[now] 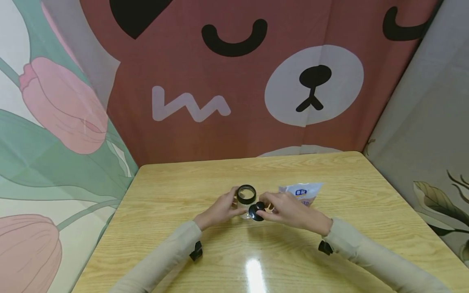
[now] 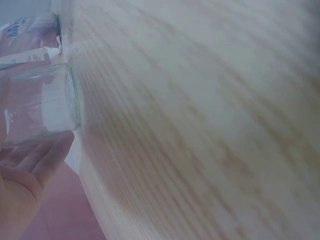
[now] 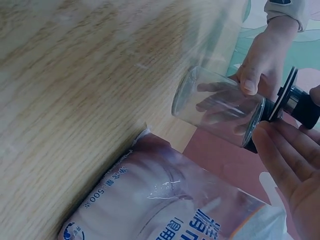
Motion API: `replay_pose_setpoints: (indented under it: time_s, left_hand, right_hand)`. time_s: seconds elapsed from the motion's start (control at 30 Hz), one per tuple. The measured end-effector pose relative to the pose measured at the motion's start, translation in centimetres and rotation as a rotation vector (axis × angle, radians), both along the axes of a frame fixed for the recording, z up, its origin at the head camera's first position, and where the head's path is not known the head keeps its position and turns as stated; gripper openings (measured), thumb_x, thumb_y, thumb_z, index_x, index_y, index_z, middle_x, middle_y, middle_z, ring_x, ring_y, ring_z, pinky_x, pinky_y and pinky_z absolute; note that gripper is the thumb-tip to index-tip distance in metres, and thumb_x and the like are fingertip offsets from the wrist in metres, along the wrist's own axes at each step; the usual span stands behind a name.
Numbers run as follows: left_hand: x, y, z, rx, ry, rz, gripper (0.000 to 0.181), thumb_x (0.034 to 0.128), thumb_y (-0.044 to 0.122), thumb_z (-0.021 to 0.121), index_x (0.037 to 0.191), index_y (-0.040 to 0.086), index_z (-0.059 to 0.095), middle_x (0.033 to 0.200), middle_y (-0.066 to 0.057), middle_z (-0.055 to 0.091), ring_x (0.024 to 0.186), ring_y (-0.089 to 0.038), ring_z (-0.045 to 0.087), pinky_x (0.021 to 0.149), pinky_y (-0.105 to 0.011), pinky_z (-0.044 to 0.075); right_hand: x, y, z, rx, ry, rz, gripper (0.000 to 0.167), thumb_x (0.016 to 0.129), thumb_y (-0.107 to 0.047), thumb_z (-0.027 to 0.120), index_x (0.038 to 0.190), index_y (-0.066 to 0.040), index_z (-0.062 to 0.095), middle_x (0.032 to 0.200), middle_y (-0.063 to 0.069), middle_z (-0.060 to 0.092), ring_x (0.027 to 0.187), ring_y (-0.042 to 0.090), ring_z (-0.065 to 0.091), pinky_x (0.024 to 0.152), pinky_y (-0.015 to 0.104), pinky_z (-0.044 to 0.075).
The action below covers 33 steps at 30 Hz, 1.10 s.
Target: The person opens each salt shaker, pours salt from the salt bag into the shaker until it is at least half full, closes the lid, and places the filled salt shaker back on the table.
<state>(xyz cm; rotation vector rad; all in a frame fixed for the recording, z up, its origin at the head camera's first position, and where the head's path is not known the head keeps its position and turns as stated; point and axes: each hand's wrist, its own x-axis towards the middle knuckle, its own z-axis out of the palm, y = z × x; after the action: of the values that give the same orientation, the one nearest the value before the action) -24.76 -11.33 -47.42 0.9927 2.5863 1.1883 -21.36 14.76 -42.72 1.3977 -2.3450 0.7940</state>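
Observation:
A clear glass jar (image 3: 215, 107) with a black rim (image 1: 246, 202) stands on the table. My left hand (image 1: 218, 211) holds it from the left, thumb on the near side and fingers behind the glass. The right hand (image 1: 287, 209) pinches the knob of a round black lid (image 1: 255, 213). In the head view that lid is tilted, beside the jar's mouth, off the opening. The right wrist view shows the lid close to the rim; whether they touch, I cannot tell. The left wrist view shows the jar's base near the tabletop.
A printed plastic bag (image 3: 165, 195) stands on the table just behind and right of my right hand. The wooden table (image 1: 176, 183) ends at a hanging cloth with a bear face (image 1: 234, 134). Flowered cloth (image 1: 66, 106) hangs at the left side.

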Motion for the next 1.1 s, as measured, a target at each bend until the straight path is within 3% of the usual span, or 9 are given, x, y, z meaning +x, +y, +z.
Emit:
replay_pose_setpoints:
  time_s: [0.27, 0.63, 0.9, 1.1]
  left_hand:
    - [-0.1, 0.1, 0.0, 0.024, 0.004, -0.018, 0.069, 0.0946, 0.029, 0.070, 0.146, 0.004, 0.031, 0.128, -0.014, 0.058, 0.109, -0.025, 0.066, 0.088, -0.026, 0.055]
    - [-0.2, 0.1, -0.2, 0.038, 0.029, -0.032, 0.071, 0.0940, 0.033, 0.069, 0.146, 0.003, 0.032, 0.127, -0.011, 0.059, 0.108, -0.020, 0.065, 0.090, -0.027, 0.055]
    - [-0.2, 0.1, -0.2, 0.041, 0.021, -0.037, 0.071, 0.0938, 0.033, 0.070, 0.145, 0.002, 0.033, 0.126, -0.007, 0.060, 0.109, -0.017, 0.063, 0.090, -0.027, 0.054]
    - [-0.3, 0.2, -0.3, 0.046, 0.021, -0.038, 0.071, 0.0938, 0.032, 0.070, 0.145, 0.001, 0.032, 0.125, -0.007, 0.060, 0.110, -0.018, 0.063, 0.090, -0.027, 0.055]
  right_hand:
    - [0.0, 0.3, -0.3, 0.014, 0.042, -0.007, 0.026, 0.096, -0.029, 0.068, 0.108, -0.007, 0.063, 0.078, -0.005, 0.065, 0.055, -0.006, 0.047, 0.047, 0.007, 0.040]
    - [-0.2, 0.7, -1.1, 0.028, 0.029, 0.026, 0.024, 0.097, -0.027, 0.067, 0.105, -0.006, 0.062, 0.078, -0.004, 0.065, 0.059, 0.003, 0.058, 0.052, 0.008, 0.045]
    - [0.0, 0.9, -1.7, 0.068, 0.005, 0.006, 0.022, 0.094, -0.028, 0.070, 0.102, -0.009, 0.063, 0.084, -0.006, 0.066, 0.069, 0.009, 0.064, 0.061, 0.012, 0.051]
    - [0.1, 1.0, -1.9, 0.118, -0.038, -0.009, 0.023, 0.094, -0.029, 0.070, 0.104, -0.009, 0.062, 0.084, -0.005, 0.066, 0.069, 0.009, 0.063, 0.060, 0.013, 0.050]
